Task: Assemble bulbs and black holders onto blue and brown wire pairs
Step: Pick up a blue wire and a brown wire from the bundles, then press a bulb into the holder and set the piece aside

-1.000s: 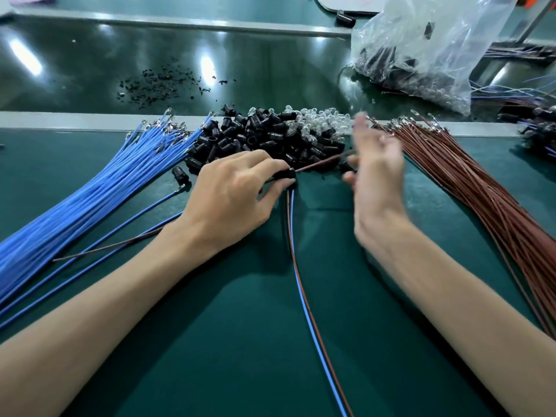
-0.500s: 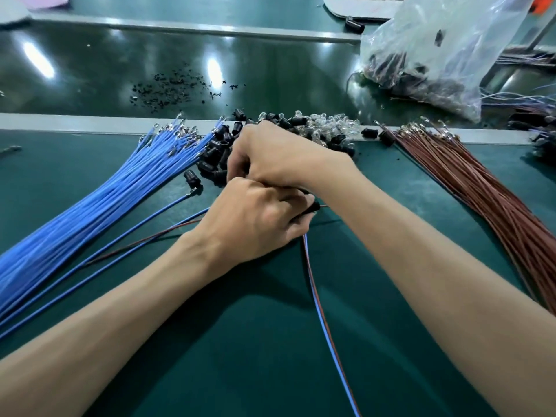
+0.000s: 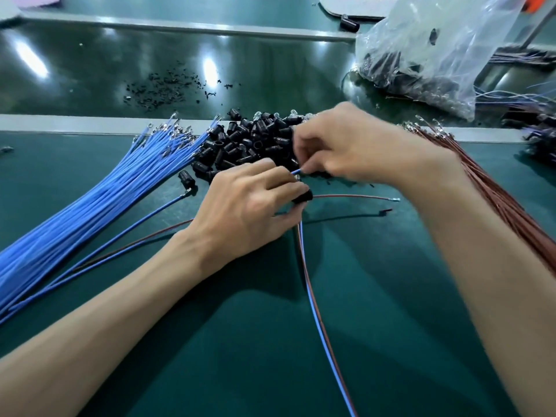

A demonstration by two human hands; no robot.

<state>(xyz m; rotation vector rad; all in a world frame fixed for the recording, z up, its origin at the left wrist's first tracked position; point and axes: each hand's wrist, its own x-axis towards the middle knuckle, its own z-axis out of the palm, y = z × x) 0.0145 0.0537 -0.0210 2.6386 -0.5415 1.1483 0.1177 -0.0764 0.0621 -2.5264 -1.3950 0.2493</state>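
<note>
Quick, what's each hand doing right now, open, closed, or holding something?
Left hand: closed, gripping a black holder.
Right hand: closed, pinching a blue wire end.

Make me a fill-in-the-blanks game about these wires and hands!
The left wire bundle is ____.
The right wire bundle is ____.
The left hand grips a ____ holder.
The right hand pinches a ____ wire end.
Missing words: blue, brown, black, blue.
</note>
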